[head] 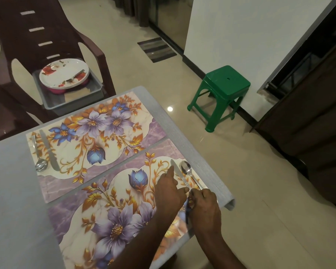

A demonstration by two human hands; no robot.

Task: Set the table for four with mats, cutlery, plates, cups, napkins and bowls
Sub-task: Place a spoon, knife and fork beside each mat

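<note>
Fingers (pixel 184 190) of both hands are closed on the knife (pixel 179 174) and spoon (pixel 188 171) at 3 o'clock of the near mat (pixel 105 210). Two mats are laid; plates (pixel 64 74) are waiting at 11 o'clock.

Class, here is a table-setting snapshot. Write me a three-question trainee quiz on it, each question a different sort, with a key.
1. True or false: the white floral plates are already on the two purple floral placemats.
2. Multiple choice: the steel knife and spoon on the far placemat lie at the image's A) left end B) right end C) middle.
3. Short answer: which items do the left hand and right hand touch on the near placemat?

Key:
1. False; they sit stacked in a grey tray on the brown plastic chair.
2. A.
3. The near knife and near spoon.
</note>
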